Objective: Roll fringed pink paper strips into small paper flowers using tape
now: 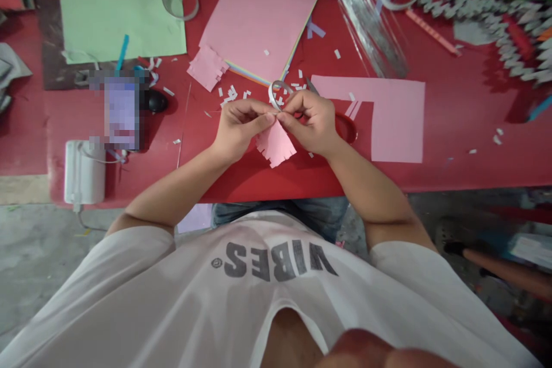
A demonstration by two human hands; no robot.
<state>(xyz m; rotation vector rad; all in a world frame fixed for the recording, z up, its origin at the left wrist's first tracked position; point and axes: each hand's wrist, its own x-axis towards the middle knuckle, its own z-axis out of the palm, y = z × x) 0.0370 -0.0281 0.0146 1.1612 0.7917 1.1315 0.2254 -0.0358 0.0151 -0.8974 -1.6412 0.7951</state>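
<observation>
My left hand point(239, 126) pinches the top edge of a small pink paper piece point(276, 142) between thumb and fingertips. My right hand point(314, 122) pinches the same edge right beside it, so the fingertips nearly meet. The paper hangs toward me, with small notches cut along its lower edges. A pale ring point(272, 93), like a roll or loop of tape, rises just behind the fingers; whether the right hand grips it too is unclear. Partly hidden under my right hand lie red-handled scissors point(351, 128). Another notched pink piece point(207, 69) rests beyond my left hand.
Pink sheets point(267, 11) lie stacked ahead, with a green sheet point(125, 14) and tape roll point(180, 1) left. A cut pink sheet point(397, 126) lies right. White scraps point(230, 95) litter the red table point(457, 144). A white power bank point(84, 172) sits near the left edge.
</observation>
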